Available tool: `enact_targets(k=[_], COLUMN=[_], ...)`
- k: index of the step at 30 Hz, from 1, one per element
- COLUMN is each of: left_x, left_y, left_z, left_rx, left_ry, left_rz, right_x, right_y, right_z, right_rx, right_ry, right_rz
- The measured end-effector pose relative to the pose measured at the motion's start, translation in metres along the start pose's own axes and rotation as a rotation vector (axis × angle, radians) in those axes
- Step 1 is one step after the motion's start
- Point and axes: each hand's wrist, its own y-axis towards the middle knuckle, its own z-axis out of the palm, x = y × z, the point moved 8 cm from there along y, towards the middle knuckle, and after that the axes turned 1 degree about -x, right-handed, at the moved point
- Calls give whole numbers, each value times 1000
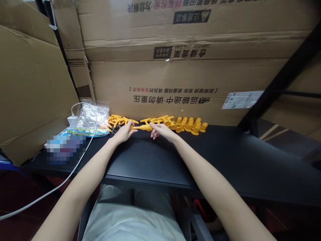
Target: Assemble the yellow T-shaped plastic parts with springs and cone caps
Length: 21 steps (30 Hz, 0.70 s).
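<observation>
From my remote seat I see, at far left, a cardboard panel (27,90) rising by the left end of the desk (150,160); a white cable (82,155) loops up from a white plug (72,119) near the back left corner, then sweeps down across the desk and off it at the left; close by, toward the left end, lies an item masked by pixels (65,149), so I cannot tell what it is; behind it a clear plastic bag (92,115) with a colourful strip sits near the back edge.

Just right of the bag, yellow branched pieces (121,119) lie heaped along the back edge, with small dark bits (116,128) beside them, too small for me to make out; in front of these the left hand (125,132) has thumb and fingers closed on the thin end of a yellow part (144,127); that part lies roughly level between both hands, near the middle of the back edge; the right hand (162,131) pinches its thicker end, the other fingers curled.

Farther right, yellow flared caps (195,127) stand clustered near the back edge; behind, a printed cardboard sheet (163,77) rises, a white label (242,99) toward its right; a black post (276,77) slants beyond.
</observation>
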Motion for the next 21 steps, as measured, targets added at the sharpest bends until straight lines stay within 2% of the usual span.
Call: enact_targets(k=[7, 16, 21], left_x=[3, 3, 4], left_y=[0, 0, 0], left_z=[-1, 0, -1], left_rx=[-15, -13, -32], left_ry=[21, 40, 23], left_rz=[-6, 6, 4], right_x=[-4, 1, -1], right_y=[-2, -4, -3], right_z=[-1, 1, 4], right_rx=[35, 56, 37], right_ry=[-21, 24, 75], right_rz=[52, -24, 15])
